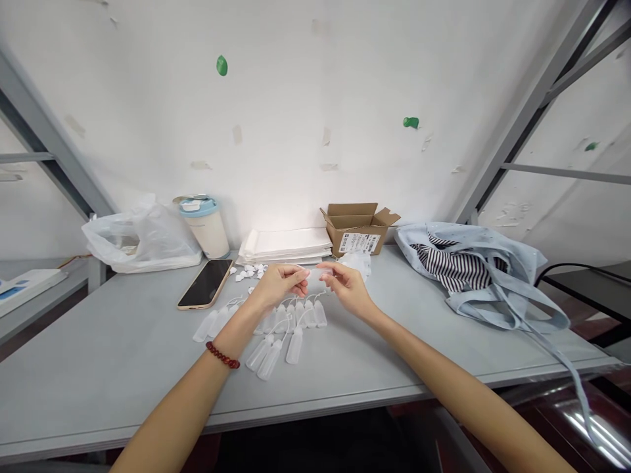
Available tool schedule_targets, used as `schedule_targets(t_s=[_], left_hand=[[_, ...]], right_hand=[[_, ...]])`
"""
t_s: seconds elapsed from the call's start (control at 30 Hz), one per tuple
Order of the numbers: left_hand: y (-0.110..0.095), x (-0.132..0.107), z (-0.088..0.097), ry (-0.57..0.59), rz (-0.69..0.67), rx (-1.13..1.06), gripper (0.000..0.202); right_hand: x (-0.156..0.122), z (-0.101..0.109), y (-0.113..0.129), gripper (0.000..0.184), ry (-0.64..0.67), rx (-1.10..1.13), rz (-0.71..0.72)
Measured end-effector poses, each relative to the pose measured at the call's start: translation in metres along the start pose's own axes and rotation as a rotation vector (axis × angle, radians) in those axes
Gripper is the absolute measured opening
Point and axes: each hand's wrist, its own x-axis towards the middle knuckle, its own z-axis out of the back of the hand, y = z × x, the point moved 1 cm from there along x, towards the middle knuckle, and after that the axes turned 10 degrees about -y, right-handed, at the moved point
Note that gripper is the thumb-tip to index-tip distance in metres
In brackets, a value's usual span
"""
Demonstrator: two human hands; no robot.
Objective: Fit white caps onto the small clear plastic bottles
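My left hand [283, 284] and my right hand [348, 286] meet above the middle of the table, both with fingers closed in a pinch. Between their fingertips is a small translucent plastic bottle [317, 277], partly hidden by the fingers. Below and around them lie several similar bottles [270, 360] with thin white cords or tubes at their tops. One lone bottle [294, 345] lies nearer the front edge, beside a pair. Small white plastic pieces [252, 270] are scattered behind my left hand. A clear plastic bag [359, 263] sits behind my right hand.
On the grey table [123, 368] a phone [206, 284] lies at left. Behind stand a white plastic bag [142, 240], a cup with blue lid [207, 226], stacked white sheets [286, 244] and an open cardboard box [357, 230]. A light-blue cloth bag [473, 263] lies at right.
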Motion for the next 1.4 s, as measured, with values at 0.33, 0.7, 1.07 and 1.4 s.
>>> schedule_targets(t_s=[0.33,0.7,1.07,1.4], left_hand=[[0.003,-0.001,-0.008,-0.091,-0.199,0.184,0.028],[0.007,0.001,-0.003,0.068,-0.013,0.182,0.046],[0.009,-0.007,-0.017,-0.039,-0.596,0.795,0.036],[0.006,-0.001,-0.007,0.089,-0.032,0.258,0.046]], right_hand=[[0.006,0.003,0.000,0.031,0.093,0.275,-0.304],[0.004,0.002,0.002,0.029,0.106,0.179,-0.164],[0.006,0.004,0.002,0.038,0.114,0.302,-0.514],[-0.006,-0.004,0.001,0.032,0.145,-0.504,0.528]])
